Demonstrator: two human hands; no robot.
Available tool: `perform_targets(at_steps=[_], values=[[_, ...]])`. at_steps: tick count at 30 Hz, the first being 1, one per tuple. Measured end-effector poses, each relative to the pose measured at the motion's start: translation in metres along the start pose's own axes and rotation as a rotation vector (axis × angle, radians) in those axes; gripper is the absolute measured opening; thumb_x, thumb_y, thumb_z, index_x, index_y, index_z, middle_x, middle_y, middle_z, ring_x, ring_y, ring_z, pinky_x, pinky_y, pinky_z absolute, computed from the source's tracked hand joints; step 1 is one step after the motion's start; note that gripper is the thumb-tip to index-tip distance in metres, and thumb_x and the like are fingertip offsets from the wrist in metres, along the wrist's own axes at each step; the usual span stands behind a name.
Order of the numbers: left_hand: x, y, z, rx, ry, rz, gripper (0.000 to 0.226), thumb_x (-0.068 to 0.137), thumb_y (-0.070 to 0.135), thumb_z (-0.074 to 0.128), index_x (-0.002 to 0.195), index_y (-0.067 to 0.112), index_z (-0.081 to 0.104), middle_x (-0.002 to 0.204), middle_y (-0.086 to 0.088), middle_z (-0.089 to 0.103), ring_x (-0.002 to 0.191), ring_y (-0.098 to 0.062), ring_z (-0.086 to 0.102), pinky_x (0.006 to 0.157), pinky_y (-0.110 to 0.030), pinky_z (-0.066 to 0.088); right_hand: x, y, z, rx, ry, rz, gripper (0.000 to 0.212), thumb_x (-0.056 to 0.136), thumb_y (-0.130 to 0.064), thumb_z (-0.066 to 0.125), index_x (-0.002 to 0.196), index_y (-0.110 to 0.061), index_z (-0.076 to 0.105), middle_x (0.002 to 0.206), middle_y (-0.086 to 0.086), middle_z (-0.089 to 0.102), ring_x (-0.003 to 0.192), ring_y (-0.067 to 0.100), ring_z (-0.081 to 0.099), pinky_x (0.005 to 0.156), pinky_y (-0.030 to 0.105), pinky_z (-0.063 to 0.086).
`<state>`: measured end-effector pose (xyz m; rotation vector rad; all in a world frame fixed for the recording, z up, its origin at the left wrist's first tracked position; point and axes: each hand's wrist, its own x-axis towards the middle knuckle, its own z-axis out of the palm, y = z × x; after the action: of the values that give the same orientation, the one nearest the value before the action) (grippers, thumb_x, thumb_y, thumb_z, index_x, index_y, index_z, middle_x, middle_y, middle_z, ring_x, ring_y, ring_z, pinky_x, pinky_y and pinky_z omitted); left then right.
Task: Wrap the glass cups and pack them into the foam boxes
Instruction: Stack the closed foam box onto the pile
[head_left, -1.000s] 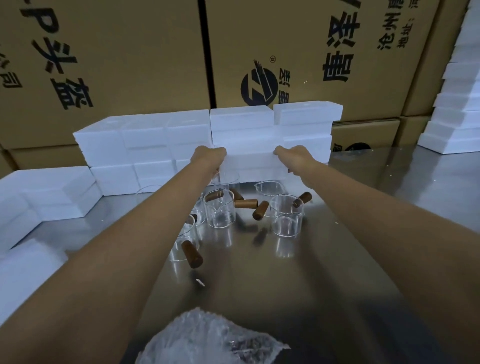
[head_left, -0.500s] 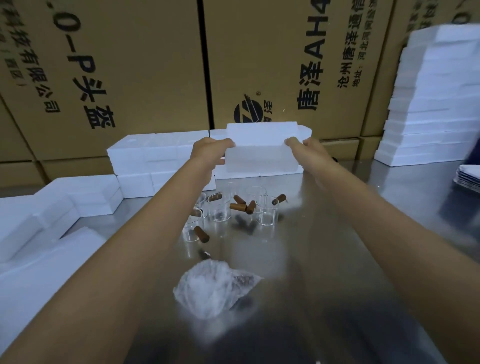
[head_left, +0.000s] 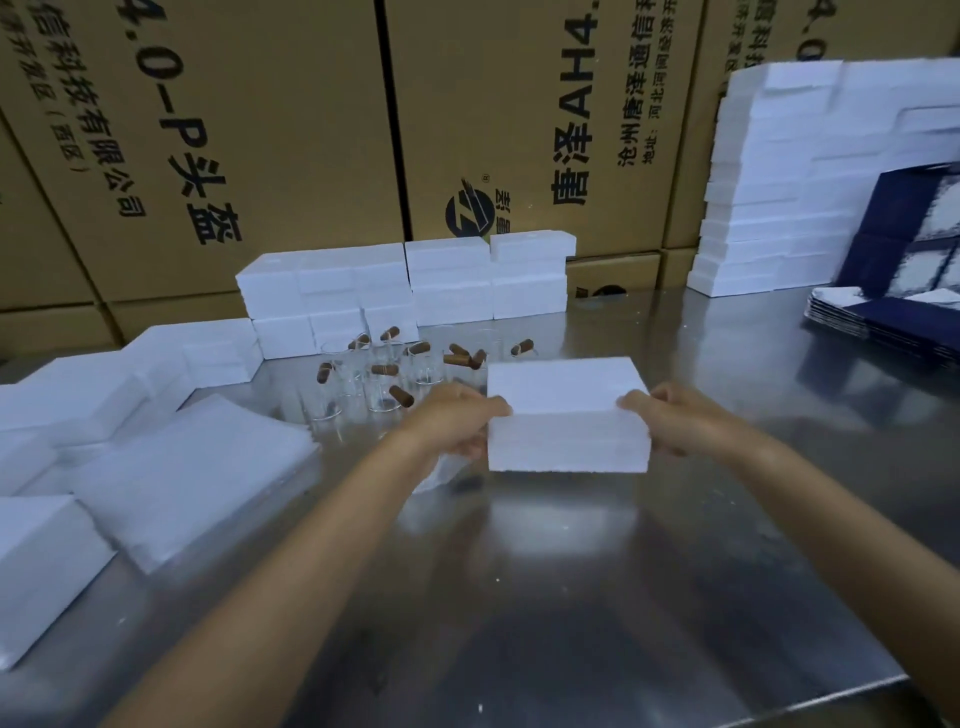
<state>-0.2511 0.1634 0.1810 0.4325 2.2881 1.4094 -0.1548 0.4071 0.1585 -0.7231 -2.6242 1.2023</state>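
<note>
Head view: foam box (head_left: 566, 413) pulled off stack, now nearer, both hands' grip pinching its ends.

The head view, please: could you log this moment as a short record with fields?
held item: foam box, closed, above the steel table
left hand: grips its left end
right hand: grips its right end
glass cups: unwrapped, clustered behind the box
foam stack: against the cartons

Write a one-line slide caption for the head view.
Left hand and right hand hold a white foam box above the steel table, glass cups behind.
</note>
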Motion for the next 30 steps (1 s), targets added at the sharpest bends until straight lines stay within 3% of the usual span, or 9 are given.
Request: perform_targets(at_steps=[9,13,16,19,21,24,26,28,30], values=[[0.011,-0.001,0.013,-0.008,0.054,0.088,0.015,0.097,0.03,0.06,0.094,0.015,0.058,0.093,-0.011,0.059,0.079,-0.023,0.055,0.074,-0.032,0.046,-0.008,-0.002,-0.009,0.006,0.108,-0.022,0.049,0.095,-0.05,0.048,0.078,-0.009,0.028,0.074,0.003,0.038,0.067,0.019,0.038,0.058,0.032,0.025],[0.044,0.014,0.017,-0.043,0.108,0.037,0.028,0.099,0.041,0.053,0.11,0.017,0.061,0.096,-0.003,0.062,0.076,-0.017,0.056,0.072,-0.03,0.049,0.027,-0.012,-0.009,0.082,0.109,0.039,0.042,0.099,-0.05,0.041,0.105,-0.011,0.056,0.095,0.0,0.054,0.086,0.017,0.049,0.075,0.033,0.035],[0.067,0.01,0.03,0.012,0.092,-0.037,0.042,0.099,0.043,0.051,0.126,0.012,0.058,0.104,-0.005,0.062,0.081,-0.02,0.059,0.077,-0.032,0.053,0.052,-0.006,0.006,0.102,0.066,0.103,0.048,0.102,-0.044,0.04,0.131,-0.008,0.053,0.118,0.005,0.053,0.104,0.022,0.047,0.087,0.032,0.033],[0.082,-0.003,0.039,0.082,0.052,-0.093,0.042,0.1,0.037,0.05,0.13,0.008,0.054,0.088,-0.003,0.057,0.075,-0.018,0.056,0.065,-0.028,0.048,0.066,0.007,0.024,0.113,-0.008,0.185,0.048,0.103,-0.041,0.042,0.132,-0.004,0.054,0.132,0.012,0.055,0.109,0.026,0.049,0.09,0.03,0.034],[0.088,-0.008,0.039,0.12,0.031,-0.088,0.039,0.1,0.029,0.049,0.13,0.004,0.053,0.084,-0.003,0.055,0.079,-0.02,0.056,0.07,-0.031,0.047,0.069,0.012,0.03,0.098,-0.003,0.192,0.047,0.102,-0.041,0.045,0.125,-0.003,0.058,0.132,0.014,0.057,0.104,0.026,0.052,0.089,0.031,0.038],[0.09,-0.006,0.021,0.226,0.069,0.054,0.04,0.099,0.019,0.049,0.138,0.008,0.051,0.115,-0.004,0.057,0.107,-0.021,0.054,0.09,-0.032,0.043,0.062,0.015,0.027,0.077,-0.023,0.138,0.059,0.099,-0.049,0.047,0.127,0.001,0.056,0.134,0.021,0.056,0.114,0.034,0.056,0.097,0.039,0.043],[0.077,-0.003,-0.006,0.318,0.05,0.138,0.039,0.098,0.024,0.054,0.137,0.02,0.054,0.134,0.002,0.053,0.114,-0.014,0.049,0.092,-0.027,0.041,0.049,0.016,0.021,0.032,-0.104,0.092,0.077,0.086,-0.072,0.05,0.131,-0.01,0.052,0.137,0.006,0.055,0.12,0.025,0.053,0.097,0.038,0.043],[0.058,-0.008,-0.039,0.475,-0.086,0.166,0.043,0.088,0.04,0.065,0.127,0.024,0.057,0.124,0.008,0.055,0.106,-0.01,0.053,0.082,-0.018,0.044,0.032,0.016,0.014,-0.033,-0.207,0.065,0.102,0.063,-0.093,0.051,0.14,-0.027,0.04,0.134,-0.021,0.04,0.126,0.012,0.045,0.093,0.031,0.036],[0.041,-0.023,-0.063,0.649,-0.205,0.072,0.067,0.075,0.045,0.076,0.134,0.03,0.048,0.122,0.01,0.048,0.109,-0.012,0.052,0.087,-0.019,0.046,0.02,0.019,0.012,-0.077,-0.311,-0.003,0.118,0.049,-0.096,0.059,0.147,-0.041,0.025,0.137,-0.025,0.03,0.133,0.009,0.036,0.101,0.029,0.032]])
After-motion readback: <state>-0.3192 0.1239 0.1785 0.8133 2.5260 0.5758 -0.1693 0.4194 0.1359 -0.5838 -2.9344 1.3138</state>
